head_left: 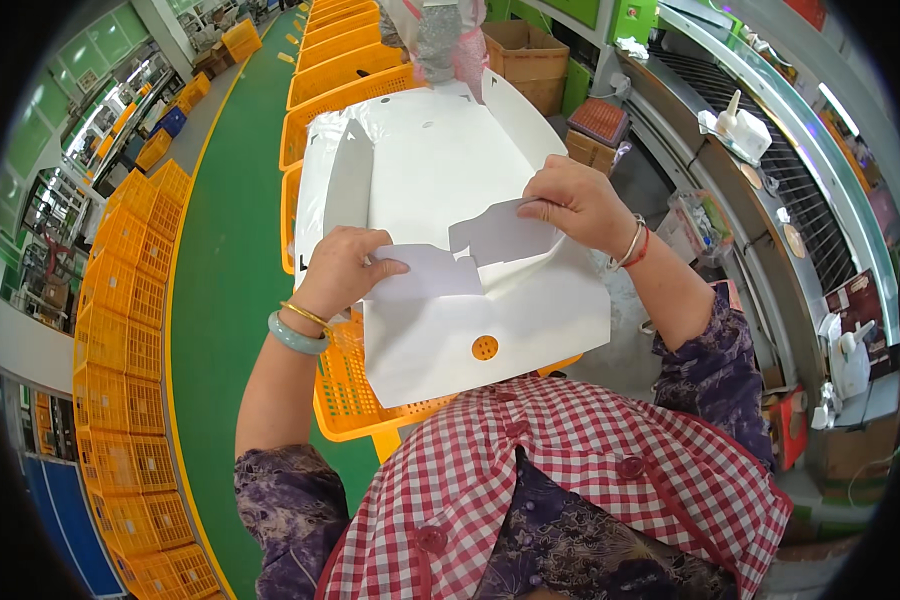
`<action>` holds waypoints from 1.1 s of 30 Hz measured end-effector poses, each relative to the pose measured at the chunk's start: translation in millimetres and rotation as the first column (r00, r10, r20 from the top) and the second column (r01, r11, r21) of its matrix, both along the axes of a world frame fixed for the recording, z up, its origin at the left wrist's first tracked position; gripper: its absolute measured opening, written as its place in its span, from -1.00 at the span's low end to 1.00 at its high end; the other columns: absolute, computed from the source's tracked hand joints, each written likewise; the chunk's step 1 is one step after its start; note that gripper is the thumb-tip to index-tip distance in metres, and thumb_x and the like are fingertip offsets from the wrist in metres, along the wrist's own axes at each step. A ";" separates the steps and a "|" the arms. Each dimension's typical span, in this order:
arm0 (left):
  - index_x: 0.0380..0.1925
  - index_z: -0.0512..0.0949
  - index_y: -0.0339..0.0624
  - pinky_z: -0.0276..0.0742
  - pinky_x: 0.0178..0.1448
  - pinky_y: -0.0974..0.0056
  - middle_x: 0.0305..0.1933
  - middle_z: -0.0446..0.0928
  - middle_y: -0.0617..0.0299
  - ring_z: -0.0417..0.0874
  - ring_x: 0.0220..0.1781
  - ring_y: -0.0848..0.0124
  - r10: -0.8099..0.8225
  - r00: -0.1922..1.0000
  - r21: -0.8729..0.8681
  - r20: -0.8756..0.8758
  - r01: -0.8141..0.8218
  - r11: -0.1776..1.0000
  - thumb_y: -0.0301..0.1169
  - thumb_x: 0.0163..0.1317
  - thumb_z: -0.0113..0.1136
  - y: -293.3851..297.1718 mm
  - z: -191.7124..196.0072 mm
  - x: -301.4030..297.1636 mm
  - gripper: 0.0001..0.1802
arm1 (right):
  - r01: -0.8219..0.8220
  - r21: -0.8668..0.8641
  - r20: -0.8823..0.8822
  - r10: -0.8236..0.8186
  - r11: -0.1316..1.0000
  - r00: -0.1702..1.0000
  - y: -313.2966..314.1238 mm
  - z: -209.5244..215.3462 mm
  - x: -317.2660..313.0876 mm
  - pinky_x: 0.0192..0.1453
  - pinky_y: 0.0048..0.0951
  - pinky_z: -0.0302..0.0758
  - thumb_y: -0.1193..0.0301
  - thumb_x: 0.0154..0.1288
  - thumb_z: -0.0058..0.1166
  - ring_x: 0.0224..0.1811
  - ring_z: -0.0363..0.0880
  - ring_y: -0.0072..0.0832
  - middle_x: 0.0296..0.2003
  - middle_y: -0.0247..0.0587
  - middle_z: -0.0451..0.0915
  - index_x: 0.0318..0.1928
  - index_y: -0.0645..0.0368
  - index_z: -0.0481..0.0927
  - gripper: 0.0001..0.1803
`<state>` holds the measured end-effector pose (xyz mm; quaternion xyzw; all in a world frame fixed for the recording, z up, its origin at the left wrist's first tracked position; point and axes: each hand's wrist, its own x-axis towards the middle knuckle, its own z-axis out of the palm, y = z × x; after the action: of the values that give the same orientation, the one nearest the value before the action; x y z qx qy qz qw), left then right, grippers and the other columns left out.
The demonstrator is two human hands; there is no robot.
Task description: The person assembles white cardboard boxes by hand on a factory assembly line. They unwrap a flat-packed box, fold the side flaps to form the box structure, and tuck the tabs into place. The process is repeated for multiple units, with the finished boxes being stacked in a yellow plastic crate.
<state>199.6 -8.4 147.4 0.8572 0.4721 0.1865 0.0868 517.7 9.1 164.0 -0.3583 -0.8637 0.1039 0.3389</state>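
In front of me lies a large white cardboard box blank (440,150), partly folded up. Its near panel (530,325) slopes toward my body and has a round hole showing orange beneath. My left hand (340,268) pinches the left flap (430,272) between thumb and fingers. With my right hand (578,202) I grip the right flap (510,232) by its upper edge. The inner ends of the two flaps meet or overlap near the middle. On the left a long side panel (350,180) stands raised, and another side panel (515,115) rises on the right.
Orange plastic crates (345,385) sit under the cardboard, with more in a row beyond. Stacked orange crates (120,400) line the left side of the green floor (205,350). Across from me stands another person (445,40). A conveyor (770,190) and brown cartons (525,60) are to the right.
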 end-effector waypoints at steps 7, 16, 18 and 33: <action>-0.52 0.57 -0.18 0.43 -0.31 0.15 -0.60 0.49 0.14 0.51 -0.50 0.17 -0.039 0.995 -0.050 0.090 0.043 0.998 -0.22 -0.04 0.41 -2.9 0.1 2.9 -0.71 | -0.049 0.005 -0.015 0.049 0.999 0.999 -2.5 2.8 4.5 -0.29 -0.40 0.39 0.21 0.17 0.18 -0.34 0.45 -0.38 -0.55 -0.36 0.48 -0.41 0.07 0.60 -0.80; -0.59 0.52 -0.18 0.42 -0.23 0.16 -0.66 0.43 0.15 0.45 -0.52 0.15 -0.036 0.996 0.052 0.082 0.032 0.998 -0.23 -0.05 0.41 -16.3 -6.7 18.8 -0.70 | -0.037 0.007 0.249 0.034 0.999 0.968 -24.8 11.0 -10.0 -0.32 -0.39 0.41 0.25 0.14 0.20 -0.35 0.45 -0.39 -0.56 -0.38 0.49 -0.47 0.08 0.58 -0.81; -0.63 0.50 -0.19 0.43 -0.20 0.17 -0.67 0.41 0.13 0.43 -0.53 0.14 -0.038 0.995 0.099 0.097 0.028 0.995 -0.23 -0.05 0.41 -20.0 -10.2 16.4 -0.68 | 0.013 0.001 0.323 -0.013 1.000 0.946 -29.4 9.8 -8.7 -0.33 -0.37 0.40 0.26 0.14 0.19 -0.35 0.44 -0.39 -0.56 -0.39 0.48 -0.45 0.08 0.57 -0.82; -0.61 0.51 -0.23 0.45 -0.07 0.20 -0.70 0.36 0.11 0.42 -0.51 0.12 0.077 0.983 0.149 0.169 -0.103 0.983 -0.21 0.02 0.37 -7.2 -3.0 -8.2 -0.67 | 0.147 0.355 0.117 -0.200 0.923 0.973 -26.4 -91.4 56.2 0.30 -0.17 0.24 0.43 0.13 0.09 0.28 0.28 -0.03 0.22 -0.01 0.34 0.13 0.08 0.44 -0.51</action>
<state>191.4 -15.6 144.4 0.8210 0.4857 0.2961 0.0483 573.9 -17.3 72.7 -0.3754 -0.8566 -0.1065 0.3376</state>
